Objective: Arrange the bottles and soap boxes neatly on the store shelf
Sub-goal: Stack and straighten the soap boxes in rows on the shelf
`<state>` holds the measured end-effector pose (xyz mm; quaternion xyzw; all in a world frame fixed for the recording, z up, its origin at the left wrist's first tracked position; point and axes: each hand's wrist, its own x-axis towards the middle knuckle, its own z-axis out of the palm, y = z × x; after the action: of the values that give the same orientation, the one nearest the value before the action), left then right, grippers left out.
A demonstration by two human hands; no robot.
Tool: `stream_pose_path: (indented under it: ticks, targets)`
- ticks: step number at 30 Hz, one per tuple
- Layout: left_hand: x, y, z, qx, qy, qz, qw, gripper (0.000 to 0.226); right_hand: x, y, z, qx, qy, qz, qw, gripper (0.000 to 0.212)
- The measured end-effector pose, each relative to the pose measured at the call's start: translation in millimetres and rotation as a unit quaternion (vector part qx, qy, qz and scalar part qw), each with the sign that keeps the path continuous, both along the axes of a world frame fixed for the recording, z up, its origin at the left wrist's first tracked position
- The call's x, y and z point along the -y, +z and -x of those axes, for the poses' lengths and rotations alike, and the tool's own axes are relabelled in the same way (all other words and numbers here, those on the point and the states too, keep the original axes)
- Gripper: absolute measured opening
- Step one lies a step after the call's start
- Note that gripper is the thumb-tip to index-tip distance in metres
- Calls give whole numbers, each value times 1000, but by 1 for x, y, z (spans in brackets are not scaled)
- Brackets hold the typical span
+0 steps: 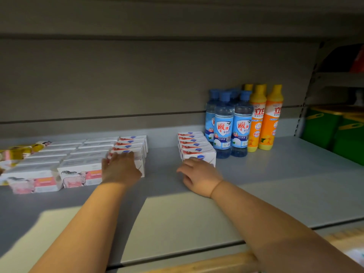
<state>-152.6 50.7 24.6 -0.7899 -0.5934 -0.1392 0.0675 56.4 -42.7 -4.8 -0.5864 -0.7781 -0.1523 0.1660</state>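
On the grey shelf (256,184) two rows of white soap boxes with red stripes stand on edge. My left hand (120,168) lies flat against the front box of the left row (132,144). My right hand (199,175) rests with fingers spread on the front box of the right row (195,146). Left of these lie rows of white soap boxes with a pink animal picture (78,174). Behind the right row stand several blue bottles (223,125), and beside them orange-yellow bottles (267,119).
Yellow-and-pink packets (17,152) lie at the far left. Green containers (338,133) fill the neighbouring bay on the right, past a perforated upright (303,107). A gap of bare shelf separates the two striped rows. The shelf above hangs low overhead.
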Motion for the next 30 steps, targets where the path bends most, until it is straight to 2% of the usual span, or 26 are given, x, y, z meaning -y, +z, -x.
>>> stream_pose_path:
  ticks: [1,3,8,12,13,15,17,19,21,22,24,25,26,28,30]
  targets:
    - [1,-2,0,-2,1,-6,1000,58,1,0,1,15,-14,52,998,29]
    - [3,-2,-2,-6,1,-24,1000,53,5,2,5,29,-45,88,995,29]
    - [3,3,-4,-16,-7,-46,999,59,9,2,7,3,-67,83,994,29]
    - [9,5,-6,-16,-49,-70,996,43,9,-3,9,-38,-65,91,993,30]
    - [11,6,-8,12,-69,-73,995,35,10,-5,9,-82,-56,93,991,31]
    - [15,11,-12,168,-119,-38,978,18,13,-8,11,-213,-36,103,971,35]
    - [17,16,-17,363,-143,57,919,22,14,-8,13,-354,-19,99,930,40]
    - [22,21,-22,538,-155,186,807,26,15,-5,16,-512,9,99,853,35]
    - [30,20,-29,638,-177,309,683,31,14,2,18,-639,42,136,756,30]
    - [35,19,-33,665,-190,350,631,27,14,4,20,-673,53,157,721,32]
    - [41,16,-41,702,-198,396,558,17,12,7,22,-692,57,165,701,33]
    - [42,15,-42,714,-196,407,535,14,11,7,21,-698,57,160,696,30]
    - [42,14,-42,717,-198,412,526,13,10,7,21,-708,56,156,686,25]
    - [38,14,-40,695,-213,412,549,13,10,7,19,-732,62,154,660,16]
    - [34,14,-36,672,-224,407,576,24,9,6,18,-748,78,147,642,11]
